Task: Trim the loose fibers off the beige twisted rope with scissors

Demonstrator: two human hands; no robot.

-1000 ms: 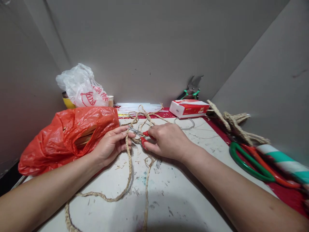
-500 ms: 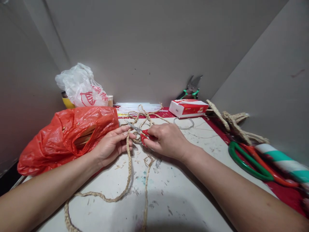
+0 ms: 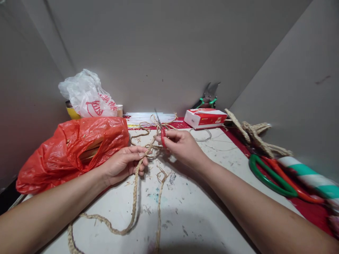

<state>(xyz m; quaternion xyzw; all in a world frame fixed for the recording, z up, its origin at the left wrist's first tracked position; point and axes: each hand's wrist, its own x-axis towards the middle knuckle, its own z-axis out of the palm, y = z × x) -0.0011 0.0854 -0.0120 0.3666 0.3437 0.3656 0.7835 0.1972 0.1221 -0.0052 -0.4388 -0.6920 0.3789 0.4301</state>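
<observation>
Down from the pinching left hand (image 3: pixel 124 163) trails the braided rope (image 3: pixel 135 195); the right hand (image 3: pixel 184 146) grips red-handled scissors (image 3: pixel 163 138).

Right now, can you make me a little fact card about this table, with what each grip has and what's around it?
Left grip: pinching the braided rope
Right grip: holding the scissors by their red handles
Scissors: blades pointing toward the back wall
Rope: hangs from the left grip and curves across the table
Table: pale, with stains and scraps
Left side: red bag, with a white bag behind it
Back right: red-and-white box, cutters behind it
</observation>
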